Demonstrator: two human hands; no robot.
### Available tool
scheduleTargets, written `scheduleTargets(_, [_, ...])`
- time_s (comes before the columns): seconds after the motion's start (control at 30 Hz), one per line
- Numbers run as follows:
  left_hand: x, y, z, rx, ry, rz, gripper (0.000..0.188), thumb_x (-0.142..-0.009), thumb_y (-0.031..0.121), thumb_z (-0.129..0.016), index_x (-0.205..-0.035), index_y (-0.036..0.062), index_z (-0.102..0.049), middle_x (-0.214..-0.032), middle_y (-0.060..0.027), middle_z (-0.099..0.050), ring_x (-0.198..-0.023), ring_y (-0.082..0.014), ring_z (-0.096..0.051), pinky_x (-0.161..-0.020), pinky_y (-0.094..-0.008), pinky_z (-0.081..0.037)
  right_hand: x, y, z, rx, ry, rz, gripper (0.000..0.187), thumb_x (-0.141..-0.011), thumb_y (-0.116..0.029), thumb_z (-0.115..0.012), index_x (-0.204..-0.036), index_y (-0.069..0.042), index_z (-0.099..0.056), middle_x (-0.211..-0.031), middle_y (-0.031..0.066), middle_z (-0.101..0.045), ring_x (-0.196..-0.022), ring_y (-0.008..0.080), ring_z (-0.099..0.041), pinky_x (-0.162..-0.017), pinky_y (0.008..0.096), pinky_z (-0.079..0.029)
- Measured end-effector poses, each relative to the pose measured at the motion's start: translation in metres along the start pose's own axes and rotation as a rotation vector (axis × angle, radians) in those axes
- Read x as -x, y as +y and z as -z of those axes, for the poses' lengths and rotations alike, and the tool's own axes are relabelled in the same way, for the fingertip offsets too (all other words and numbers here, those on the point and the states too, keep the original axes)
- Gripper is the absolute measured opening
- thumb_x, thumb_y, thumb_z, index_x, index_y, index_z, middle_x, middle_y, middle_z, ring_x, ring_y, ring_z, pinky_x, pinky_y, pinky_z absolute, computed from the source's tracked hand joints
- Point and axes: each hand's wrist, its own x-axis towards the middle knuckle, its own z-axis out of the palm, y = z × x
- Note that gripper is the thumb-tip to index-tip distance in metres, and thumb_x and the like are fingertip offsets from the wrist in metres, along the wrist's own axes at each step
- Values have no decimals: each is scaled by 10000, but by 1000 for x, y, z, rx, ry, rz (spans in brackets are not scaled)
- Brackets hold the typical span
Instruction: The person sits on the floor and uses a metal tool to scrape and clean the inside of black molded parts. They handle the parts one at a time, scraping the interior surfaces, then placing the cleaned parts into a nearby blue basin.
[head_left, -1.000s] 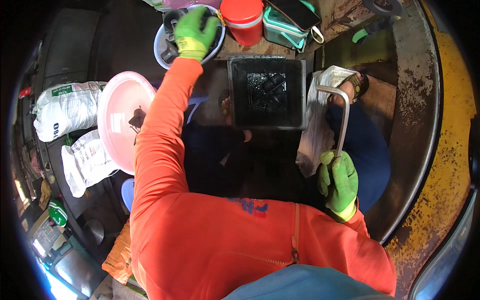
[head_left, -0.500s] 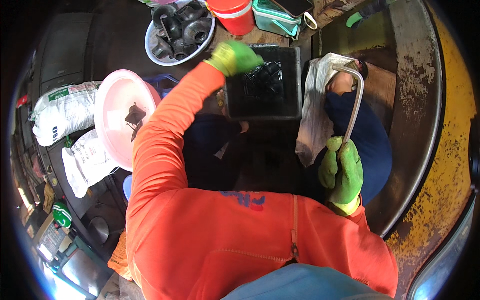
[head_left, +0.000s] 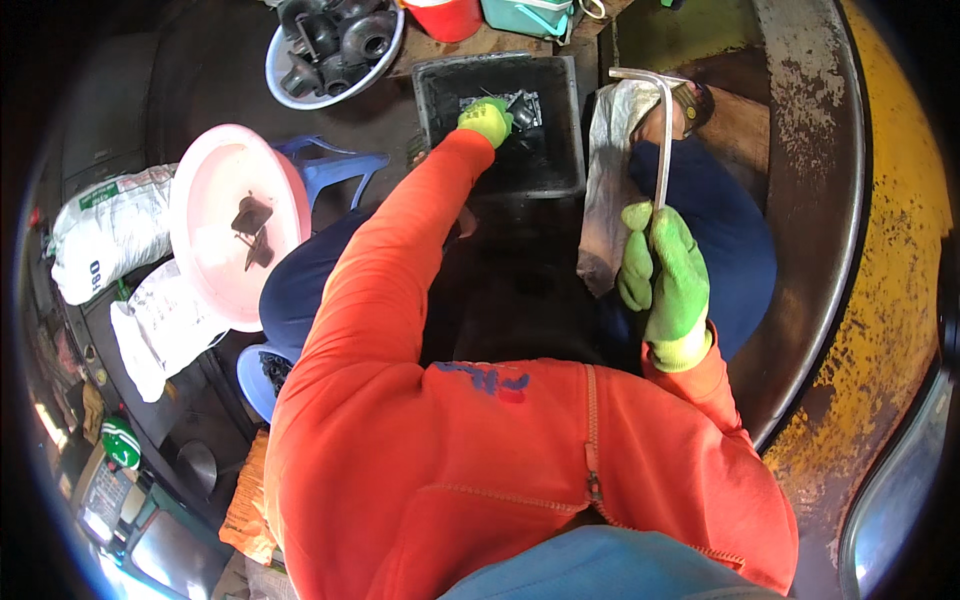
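Note:
My left hand [head_left: 487, 120], in a green glove, reaches down inside a black square tub [head_left: 553, 187]. It is at a small heap of dark, shiny pieces [head_left: 525, 110] there. Its fingers point away and are mostly hidden, so I cannot tell whether they hold a piece. On the right, my gloved right hand [head_left: 672, 275] is closed around the lower end of an L-shaped metal rod [head_left: 664, 150]. The rod stands up from the fist, its short bent end pointing left, above my right leg.
A white basket [head_left: 283, 88] of black curved parts stands at the back left, beside a red bucket [head_left: 445, 20] and a teal box [head_left: 530, 14]. Left of my arm are a pink basin [head_left: 200, 215] with brown pieces, a blue stool [head_left: 335, 165] and white sacks [head_left: 115, 225].
My left hand has come down from above the tub's left edge into it, at the dark pieces. My right hand still grips the rod. The whole view has shifted slightly.

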Motion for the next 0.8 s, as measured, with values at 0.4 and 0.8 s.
scheduleTargets(0.4, [169,-56,99,1489,-146,496,257,-838,231,-690,-988,26,-651,-870,-116,-653,-711,-220,-652,-631,-299,-552,-50,89,-4,1081,-7,293,300,-964,-296,-498,-1003,-15,-599,-763,49,-554,-711,140,-501,-666,285,-418])
scheduleTargets(0.8, [175,-35,81,229,327,169,795,-595,439,-801,-1269,104,-546,-1342,-134,-491,-1240,-351,-445,-1015,-440,-393,-103,171,2,1426,-111,242,372,-959,-405,-411,-1099,-95,-563,-1052,226,-625,-1017,423,-567,-843,487,-447])
